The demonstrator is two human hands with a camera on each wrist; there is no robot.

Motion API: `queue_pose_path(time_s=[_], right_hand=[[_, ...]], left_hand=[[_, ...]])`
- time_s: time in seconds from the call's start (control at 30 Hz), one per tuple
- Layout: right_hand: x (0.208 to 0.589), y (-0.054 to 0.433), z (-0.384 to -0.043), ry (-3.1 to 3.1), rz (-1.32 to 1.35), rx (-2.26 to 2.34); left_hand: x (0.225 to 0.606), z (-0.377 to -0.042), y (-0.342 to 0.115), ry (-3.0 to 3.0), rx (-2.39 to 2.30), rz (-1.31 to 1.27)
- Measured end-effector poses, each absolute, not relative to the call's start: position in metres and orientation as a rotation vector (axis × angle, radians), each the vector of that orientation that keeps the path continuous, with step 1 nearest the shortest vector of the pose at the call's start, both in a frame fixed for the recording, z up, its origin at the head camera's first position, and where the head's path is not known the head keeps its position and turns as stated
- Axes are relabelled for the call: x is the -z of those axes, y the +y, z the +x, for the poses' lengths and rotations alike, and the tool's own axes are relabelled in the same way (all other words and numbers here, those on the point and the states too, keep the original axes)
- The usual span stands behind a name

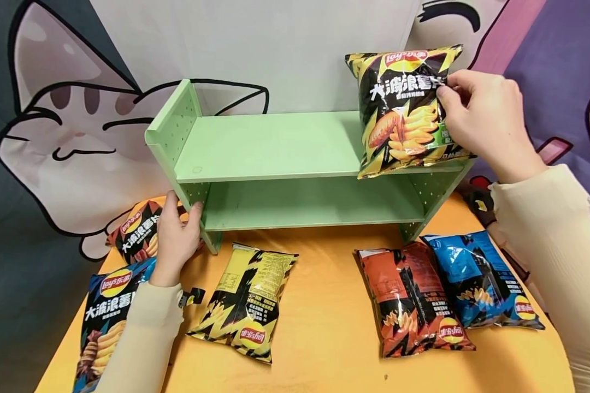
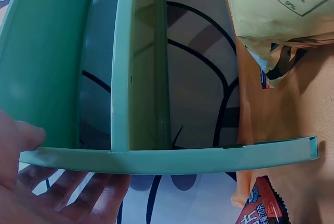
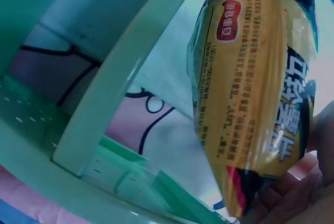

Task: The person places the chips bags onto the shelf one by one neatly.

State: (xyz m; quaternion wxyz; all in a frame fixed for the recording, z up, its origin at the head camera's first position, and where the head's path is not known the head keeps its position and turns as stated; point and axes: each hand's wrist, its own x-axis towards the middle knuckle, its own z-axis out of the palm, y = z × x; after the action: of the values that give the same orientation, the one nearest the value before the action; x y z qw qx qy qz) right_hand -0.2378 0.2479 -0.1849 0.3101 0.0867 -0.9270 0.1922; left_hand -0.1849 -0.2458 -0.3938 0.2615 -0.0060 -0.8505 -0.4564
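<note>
Pinching the right side of a black-and-yellow chip bag [image 1: 403,114] in the right hand [image 1: 494,117], with the thumb on the printed front and the other fingers mostly hidden behind. Holding it upright, slightly tilted, front toward the head camera, at the right end of the upper board of a green shelf [image 1: 270,147]; unable to tell whether resting on that board or just above. Gripping the shelf's left side panel low down with the left hand [image 1: 177,237], with the thumb inside and the fingers curled around outside. Standing toward the far edge of an orange tabletop [image 1: 324,327], in the shelf's case. Lying flat before the shelf's left half: a yellow bag [image 1: 248,300], logo toward the near edge. Along the tabletop's right edge, a blue bag [image 1: 482,278], and just beside it, farther inward, a red bag [image 1: 415,300]. Along the left edge, a brownish-red bag [image 1: 140,232] near the far left corner, partly behind the left hand, and nearer, a blue-and-black bag [image 1: 110,316], partly covered by a cream sleeve [image 1: 142,333].
</note>
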Motion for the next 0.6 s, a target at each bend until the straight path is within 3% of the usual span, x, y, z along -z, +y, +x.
queue_pose_path(time_s=[0.6], right_hand=[[0.188,0.237,-0.269,-2.712,0.074,-0.205]], left_hand=[[0.395,-0.184,-0.246,-2.288,1.253,-0.034]])
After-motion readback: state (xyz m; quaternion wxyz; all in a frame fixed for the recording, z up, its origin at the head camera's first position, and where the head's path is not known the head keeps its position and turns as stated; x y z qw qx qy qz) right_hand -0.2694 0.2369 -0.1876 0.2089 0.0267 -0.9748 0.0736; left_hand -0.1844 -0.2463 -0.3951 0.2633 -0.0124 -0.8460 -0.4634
